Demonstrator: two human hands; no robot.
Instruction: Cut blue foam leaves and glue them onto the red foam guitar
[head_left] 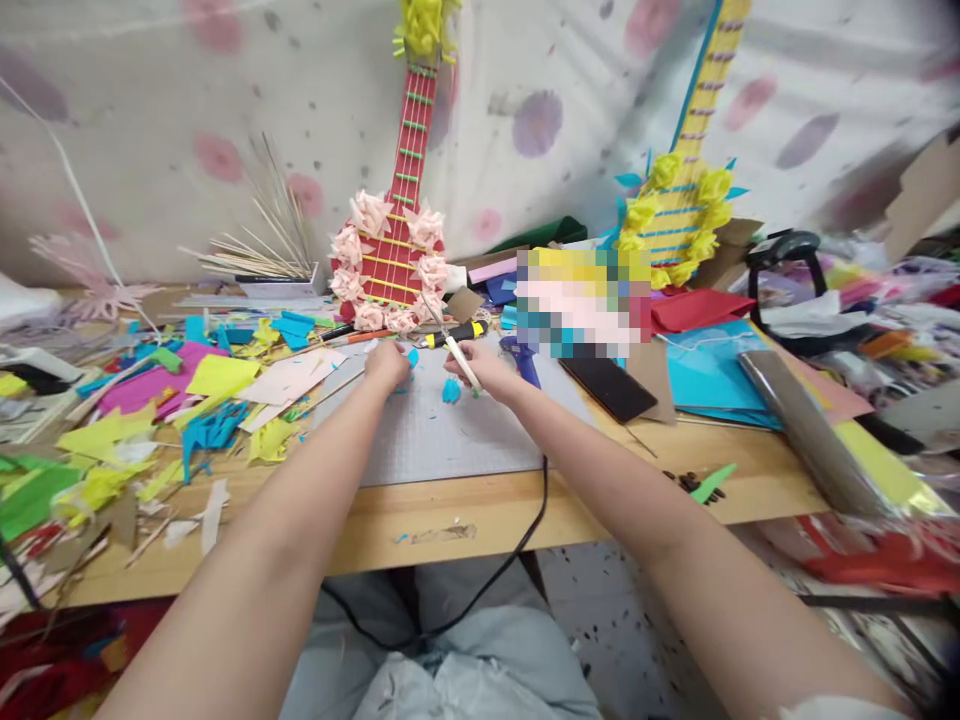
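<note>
My left hand (pixel 388 368) is over the back left of the grey cutting mat (pixel 450 450), its fingers pinched on a small piece of blue paper (pixel 412 357). In my right hand (pixel 489 372) are white-handled scissors (pixel 463 364), their thin metal blades slanting up and to the left. The scissors are a little apart from the blue piece. Below them on the mat lies a cut blue paper scrap (pixel 451 390), with tiny blue bits around it. Just behind my hands lies a yellow and black cutter (pixel 456 334).
A red paper guitar with pink roses (pixel 397 265) leans at the back; a yellow one (pixel 675 215) stands further right. Paper scraps (pixel 217 375) cover the left side. Right of the mat are a blue glue gun (pixel 523 360), its cord hanging over the table edge, and a black phone (pixel 609 386).
</note>
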